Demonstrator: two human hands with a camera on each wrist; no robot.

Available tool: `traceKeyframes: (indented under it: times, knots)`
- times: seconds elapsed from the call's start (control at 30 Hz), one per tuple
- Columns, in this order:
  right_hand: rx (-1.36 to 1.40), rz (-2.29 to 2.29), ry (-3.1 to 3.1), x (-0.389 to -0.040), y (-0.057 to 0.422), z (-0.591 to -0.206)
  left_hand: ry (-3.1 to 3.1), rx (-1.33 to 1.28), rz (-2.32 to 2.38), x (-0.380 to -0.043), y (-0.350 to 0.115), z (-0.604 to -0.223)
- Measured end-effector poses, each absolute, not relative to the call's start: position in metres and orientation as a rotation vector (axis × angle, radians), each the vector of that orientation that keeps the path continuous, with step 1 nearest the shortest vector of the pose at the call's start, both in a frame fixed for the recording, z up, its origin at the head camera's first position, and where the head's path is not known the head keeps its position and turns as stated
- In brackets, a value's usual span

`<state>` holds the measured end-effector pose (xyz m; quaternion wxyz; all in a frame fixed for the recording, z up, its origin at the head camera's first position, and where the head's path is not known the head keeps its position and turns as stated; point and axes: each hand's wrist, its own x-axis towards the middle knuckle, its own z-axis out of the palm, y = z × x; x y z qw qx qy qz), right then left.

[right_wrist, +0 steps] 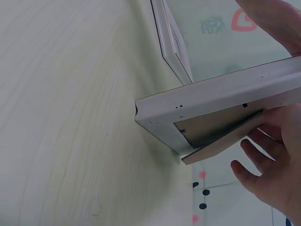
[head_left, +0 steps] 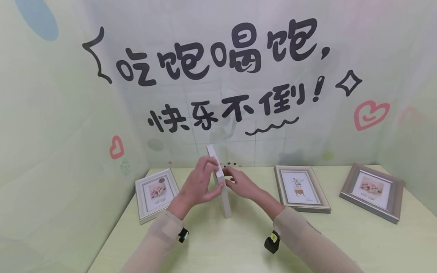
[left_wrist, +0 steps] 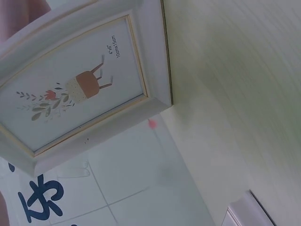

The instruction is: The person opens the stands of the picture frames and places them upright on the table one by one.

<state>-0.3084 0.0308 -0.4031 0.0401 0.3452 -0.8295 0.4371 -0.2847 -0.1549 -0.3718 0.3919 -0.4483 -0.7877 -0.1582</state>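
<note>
Left fingers [head_left: 207, 162] gripping white frame [head_left: 225, 201], right fingers [right_wrist: 249, 176] loosely spread at its back, pale table [head_left: 222, 242], lettered backdrop [head_left: 218, 89]

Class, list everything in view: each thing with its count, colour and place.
Held frame: 1, white, upright between the hands
Back flap: 1, brownish, tilted out from the held frame
Left frame: 1, white, table's left
Plant-picture frame: 1, cream, right of the hands
Far-right frame: 1, brownish-silver, table's right
Table: 1, pale yellow-green, beneath
Backdrop: pale, behind, with printed shapes
Lettering: two lines, black, on the backdrop
Sleeves: 2, beige, forearms
Wrist devices: 2, black, at the cuffs
Left hand: 1, gripping the held frame
Right hand: 1, at the flap
</note>
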Motion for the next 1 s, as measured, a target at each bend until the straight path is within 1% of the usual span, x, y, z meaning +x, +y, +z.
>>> traceKeyframes:
  times: [0.33, 0.57, 0.8, 1.0]
  knots:
    - [1.035, 1.045, -2.592, -0.311, 0.034, -0.391, -1.989, -1.133, -0.419, -0.285, -0.154, -0.369]
    - [1.035, 1.0, -2.617, -0.311, 0.034, -0.388, -2.006, -1.111, -0.439, -0.282, -0.152, -0.37]
    - [1.013, 0.841, -2.668, -0.309, 0.034, -0.387, -2.018, -1.098, -0.417, -0.28, -0.151, -0.368]
    - [1.042, 0.884, -2.628, -0.315, 0.038, -0.39, -2.035, -1.092, -0.422, -0.283, -0.15, -0.367]
